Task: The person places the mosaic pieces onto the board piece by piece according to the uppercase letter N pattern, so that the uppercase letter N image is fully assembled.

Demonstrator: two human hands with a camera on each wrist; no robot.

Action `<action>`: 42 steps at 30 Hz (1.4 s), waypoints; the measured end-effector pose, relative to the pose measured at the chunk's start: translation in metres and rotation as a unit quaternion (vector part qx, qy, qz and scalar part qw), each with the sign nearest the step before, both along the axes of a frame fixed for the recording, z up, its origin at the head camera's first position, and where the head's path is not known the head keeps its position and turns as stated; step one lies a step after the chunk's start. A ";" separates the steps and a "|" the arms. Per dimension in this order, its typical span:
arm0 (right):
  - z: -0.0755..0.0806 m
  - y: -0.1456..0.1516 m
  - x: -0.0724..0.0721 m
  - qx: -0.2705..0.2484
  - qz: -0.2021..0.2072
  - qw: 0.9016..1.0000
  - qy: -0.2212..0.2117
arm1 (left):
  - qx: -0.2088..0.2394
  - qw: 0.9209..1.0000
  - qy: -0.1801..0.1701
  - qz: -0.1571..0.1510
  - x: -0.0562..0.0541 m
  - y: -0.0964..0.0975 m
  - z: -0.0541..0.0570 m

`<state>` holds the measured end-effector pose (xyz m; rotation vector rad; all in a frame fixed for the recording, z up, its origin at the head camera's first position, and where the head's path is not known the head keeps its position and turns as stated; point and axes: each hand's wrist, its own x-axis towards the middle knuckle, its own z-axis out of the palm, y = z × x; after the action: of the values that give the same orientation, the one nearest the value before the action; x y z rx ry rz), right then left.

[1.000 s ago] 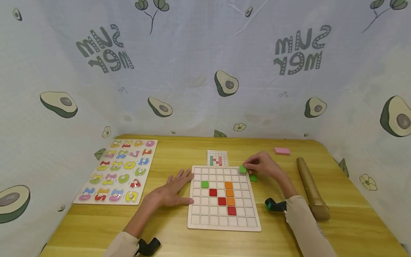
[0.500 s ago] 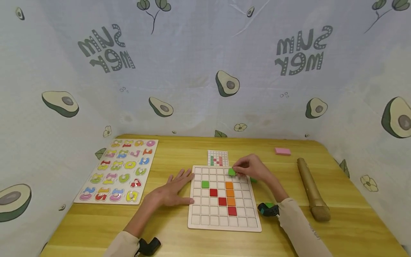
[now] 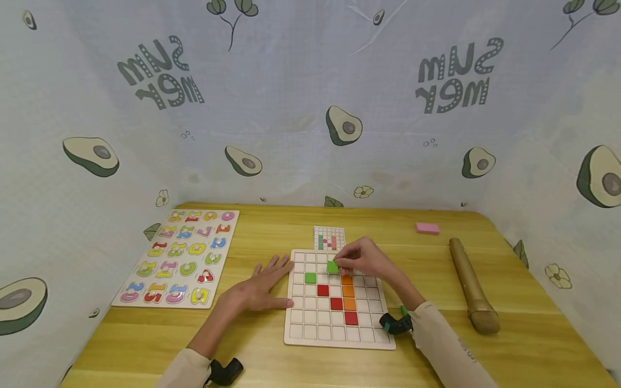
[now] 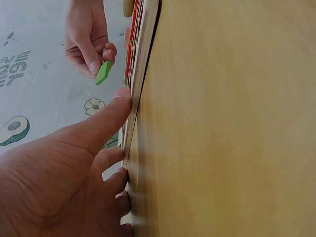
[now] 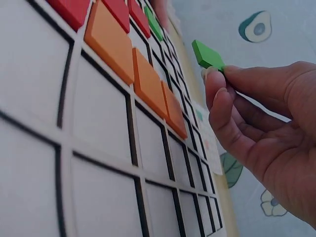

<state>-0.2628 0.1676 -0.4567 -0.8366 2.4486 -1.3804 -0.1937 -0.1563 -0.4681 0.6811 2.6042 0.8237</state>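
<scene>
A white grid board (image 3: 310, 318) lies on the table, with red tiles (image 3: 336, 304), orange tiles (image 3: 348, 291) and one green tile (image 3: 310, 278) set in its squares. Between thumb and fingertips my right hand (image 3: 364, 257) pinches another green tile (image 5: 207, 55), held above the board's upper middle squares; the right wrist view shows a gap between tile and board. My left hand (image 3: 257, 288) rests at the board's left edge, fingers spread, the thumb (image 4: 116, 106) touching the rim. Behind the board, a small pattern card (image 3: 329, 238) shows green, red and pink squares on a grid.
A number puzzle board (image 3: 181, 258) lies at the left. To the right are a gold microphone-shaped object (image 3: 473, 288) and a pink block (image 3: 427, 228). Part of a green piece (image 3: 404, 310) shows beside the right wrist camera (image 3: 395, 324). A printed cloth (image 3: 291, 108) hangs behind the table.
My right hand has carried the green tile leftward and slightly nearer, from the board's upper right corner to its upper middle. My left hand has stayed at the board's left edge.
</scene>
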 end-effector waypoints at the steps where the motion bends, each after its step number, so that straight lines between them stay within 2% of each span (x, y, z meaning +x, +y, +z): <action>1: 0.000 -0.003 0.002 -0.003 0.004 1.000 -0.003 | -0.002 1.000 0.000 0.000 0.000 0.000 0.000; 19: -0.008 -0.035 0.021 0.018 0.035 0.999 -0.001 | -0.003 1.000 0.000 -0.003 -0.002 0.001 -0.002; 23: -0.009 -0.040 0.024 0.030 0.031 0.999 0.008 | 0.006 1.000 0.007 -0.002 -0.006 -0.003 -0.013; 26: -0.010 -0.044 0.027 0.035 0.028 0.999 0.017 | 0.010 1.000 0.009 -0.005 -0.006 -0.005 -0.016; 30: -0.011 -0.048 0.030 0.036 0.037 0.998 0.028 | 0.009 1.000 0.004 -0.009 -0.002 -0.003 -0.006; 34: -0.012 -0.050 0.031 0.043 0.049 0.996 0.052 | 0.002 1.000 0.002 -0.006 0.000 -0.001 0.000; 42: -0.011 -0.052 0.033 0.057 0.072 0.993 0.080 | -0.007 1.000 0.003 0.000 -0.002 0.000 -0.003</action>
<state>-0.2297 0.1158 -0.4678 -1.1103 2.4988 -1.1520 -0.1955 -0.1562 -0.4708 0.6813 2.6117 0.8044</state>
